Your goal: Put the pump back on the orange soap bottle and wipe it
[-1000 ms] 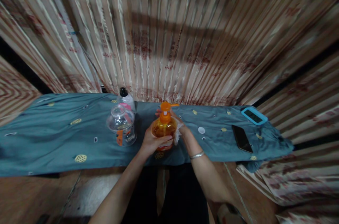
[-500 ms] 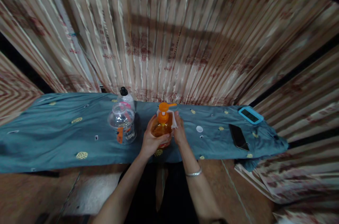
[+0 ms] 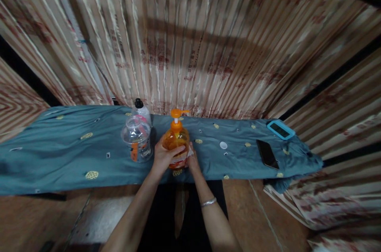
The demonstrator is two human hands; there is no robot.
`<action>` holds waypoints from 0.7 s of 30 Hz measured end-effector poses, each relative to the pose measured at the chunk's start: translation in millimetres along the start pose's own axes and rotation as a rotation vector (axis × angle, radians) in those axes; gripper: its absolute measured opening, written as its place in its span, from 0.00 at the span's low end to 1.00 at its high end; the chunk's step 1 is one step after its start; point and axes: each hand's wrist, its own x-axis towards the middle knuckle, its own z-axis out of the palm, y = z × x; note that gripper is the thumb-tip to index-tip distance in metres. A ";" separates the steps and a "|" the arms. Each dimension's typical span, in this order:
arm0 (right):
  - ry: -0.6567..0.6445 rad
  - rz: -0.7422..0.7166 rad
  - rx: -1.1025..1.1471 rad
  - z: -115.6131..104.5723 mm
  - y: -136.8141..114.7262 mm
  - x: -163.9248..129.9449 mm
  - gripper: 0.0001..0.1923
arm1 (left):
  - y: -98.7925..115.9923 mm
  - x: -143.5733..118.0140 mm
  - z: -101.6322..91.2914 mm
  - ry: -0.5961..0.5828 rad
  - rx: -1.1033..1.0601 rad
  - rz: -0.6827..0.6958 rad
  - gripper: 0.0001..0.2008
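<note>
An orange pump bottle [image 3: 175,140] stands upright on a blue-green cloth [image 3: 59,152]. My left hand [image 3: 162,158] wraps around the bottle's left side and front. My right hand [image 3: 192,160] is low at the bottle's right base, pressing a small white cloth or tissue [image 3: 188,150] against it. A silver bracelet sits on my right wrist. The pump head [image 3: 176,113] is uncovered and its spout points right.
A clear plastic jar [image 3: 137,139] stands just left of the bottle, with a black-capped bottle [image 3: 141,110] behind it. A small white cap [image 3: 223,145], a black phone [image 3: 267,154] and a blue-cased device [image 3: 280,129] lie to the right. A striped curtain hangs behind.
My right hand with the white tissue slid down from the pump head and neck to the bottle's lower right side. The bottle shifted slightly left in my left hand.
</note>
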 end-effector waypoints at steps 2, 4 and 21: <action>0.002 0.044 0.117 6.3 -8.1 -5.9 0.26 | 9.3 -3.2 0.1 -0.011 0.001 0.007 0.32; 0.002 0.076 0.256 13.5 -16.2 -11.0 0.27 | 18.4 -6.3 -0.3 -0.015 0.019 0.032 0.32; 0.015 0.404 0.928 63.4 -25.6 -59.4 0.17 | 30.8 -13.5 1.3 0.060 0.101 0.206 0.28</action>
